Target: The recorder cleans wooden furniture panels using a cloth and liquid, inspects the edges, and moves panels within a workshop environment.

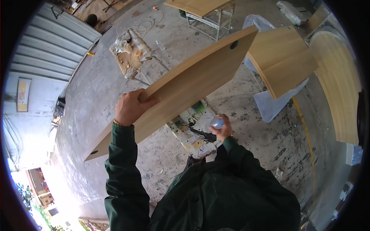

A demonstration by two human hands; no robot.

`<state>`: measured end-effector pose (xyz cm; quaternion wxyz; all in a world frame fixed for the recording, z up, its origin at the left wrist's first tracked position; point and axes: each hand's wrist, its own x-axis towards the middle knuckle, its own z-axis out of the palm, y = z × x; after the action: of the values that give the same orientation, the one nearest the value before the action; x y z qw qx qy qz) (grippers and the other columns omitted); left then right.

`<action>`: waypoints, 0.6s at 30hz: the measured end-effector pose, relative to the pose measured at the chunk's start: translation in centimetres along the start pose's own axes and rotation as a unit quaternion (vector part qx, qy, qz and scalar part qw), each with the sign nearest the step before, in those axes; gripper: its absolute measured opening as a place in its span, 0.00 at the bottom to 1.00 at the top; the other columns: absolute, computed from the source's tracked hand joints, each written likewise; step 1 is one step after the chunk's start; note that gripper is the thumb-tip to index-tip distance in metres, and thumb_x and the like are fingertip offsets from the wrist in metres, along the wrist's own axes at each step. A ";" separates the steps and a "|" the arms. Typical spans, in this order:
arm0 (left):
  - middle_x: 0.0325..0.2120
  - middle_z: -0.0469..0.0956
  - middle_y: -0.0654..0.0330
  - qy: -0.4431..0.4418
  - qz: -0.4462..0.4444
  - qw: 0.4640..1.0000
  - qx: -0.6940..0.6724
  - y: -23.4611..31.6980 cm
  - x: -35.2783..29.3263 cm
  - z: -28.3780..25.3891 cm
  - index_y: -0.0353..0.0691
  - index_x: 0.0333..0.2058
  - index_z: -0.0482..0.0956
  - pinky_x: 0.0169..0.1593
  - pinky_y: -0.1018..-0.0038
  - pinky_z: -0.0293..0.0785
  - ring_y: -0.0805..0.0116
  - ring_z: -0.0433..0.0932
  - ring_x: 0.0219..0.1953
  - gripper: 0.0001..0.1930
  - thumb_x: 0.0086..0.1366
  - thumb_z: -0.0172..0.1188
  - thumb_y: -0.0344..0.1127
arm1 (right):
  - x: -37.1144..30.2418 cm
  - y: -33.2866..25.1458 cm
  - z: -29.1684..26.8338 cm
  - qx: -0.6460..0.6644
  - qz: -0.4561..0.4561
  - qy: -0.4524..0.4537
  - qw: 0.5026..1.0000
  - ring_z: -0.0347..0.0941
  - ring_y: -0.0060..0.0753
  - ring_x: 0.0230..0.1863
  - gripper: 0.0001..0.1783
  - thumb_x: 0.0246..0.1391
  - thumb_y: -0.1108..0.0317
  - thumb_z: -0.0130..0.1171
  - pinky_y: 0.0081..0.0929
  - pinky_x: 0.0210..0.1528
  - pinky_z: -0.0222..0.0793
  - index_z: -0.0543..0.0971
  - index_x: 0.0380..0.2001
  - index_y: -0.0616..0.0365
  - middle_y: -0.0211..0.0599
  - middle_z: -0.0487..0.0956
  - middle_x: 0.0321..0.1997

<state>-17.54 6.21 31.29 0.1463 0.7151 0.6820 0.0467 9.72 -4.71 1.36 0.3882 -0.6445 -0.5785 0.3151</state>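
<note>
A: Report on the left hand first

B: Left hand (pixel 131 107) clamped on the upper long edge of a long, flat, light-brown wooden panel (pixel 192 84), thumb over the near face. The panel is tilted and runs slantwise, with a dark oval mark (pixel 234 45) near its far right end

A: And its position over the support?

B: It crosses above the far left part of a pale, paint-spattered, roughly rectangular surface (pixel 198 145). Whether it rests there, I cannot tell

A: The right hand?

B: Right hand (pixel 224 130) closed around a rounded, translucent, bluish object (pixel 217 123), kind not determinable, near the right edge of the surface and apart from the panel

A: Surroundings?

B: A stained grey concrete floor (pixel 246 134); beyond the panel, a cluttered, metal-legged stand (pixel 125 63); to the right, a broad light-brown wooden board (pixel 283 57) over translucent plastic sheeting (pixel 268 106)
</note>
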 end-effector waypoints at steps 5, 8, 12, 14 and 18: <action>0.16 0.74 0.52 -0.093 -0.021 0.995 -0.019 -0.6 0.7 -0.7 0.37 0.26 0.77 0.28 0.67 0.70 0.55 0.75 0.23 0.21 0.46 0.63 0.52 | 2.6 1.6 -4.3 0.147 0.004 0.084 0.986 0.66 0.34 0.40 0.30 0.26 0.63 0.72 0.30 0.44 0.63 0.68 0.35 0.54 0.34 0.68 0.38; 0.17 0.74 0.49 -0.173 -0.011 0.984 -0.034 -2.1 0.8 -1.4 0.33 0.25 0.76 0.30 0.67 0.70 0.55 0.76 0.24 0.22 0.44 0.64 0.50 | 4.3 -0.2 -8.2 0.086 -0.057 0.102 0.989 0.66 0.35 0.41 0.28 0.27 0.65 0.71 0.30 0.45 0.63 0.68 0.33 0.56 0.35 0.68 0.38; 0.23 0.74 0.46 -0.234 0.111 0.966 0.004 -3.6 0.8 -0.8 0.29 0.28 0.74 0.34 0.66 0.70 0.52 0.75 0.30 0.25 0.41 0.65 0.48 | 3.5 -2.4 -12.9 0.055 -0.032 0.128 0.990 0.66 0.35 0.42 0.27 0.30 0.65 0.71 0.30 0.45 0.61 0.68 0.34 0.58 0.37 0.68 0.39; 0.26 0.74 0.45 -0.260 0.125 0.958 -0.004 -3.9 0.3 -0.9 0.29 0.30 0.72 0.36 0.66 0.69 0.51 0.75 0.32 0.25 0.39 0.66 0.45 | 1.8 -1.2 -14.2 0.050 -0.008 0.150 0.987 0.65 0.34 0.42 0.27 0.31 0.66 0.70 0.30 0.45 0.61 0.68 0.35 0.58 0.37 0.68 0.39; 0.20 0.68 0.53 -0.244 0.142 0.956 -0.085 -2.9 -2.7 0.2 0.33 0.28 0.66 0.28 0.69 0.66 0.60 0.70 0.25 0.18 0.40 0.64 0.33 | -3.1 0.7 -15.6 0.112 0.044 0.202 0.972 0.65 0.30 0.42 0.27 0.33 0.69 0.70 0.28 0.44 0.62 0.67 0.37 0.58 0.34 0.68 0.40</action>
<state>-20.47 3.63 30.68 0.3600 0.7789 0.5110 -0.0512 22.97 -9.94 8.40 0.5523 -0.6721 -0.4201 0.2585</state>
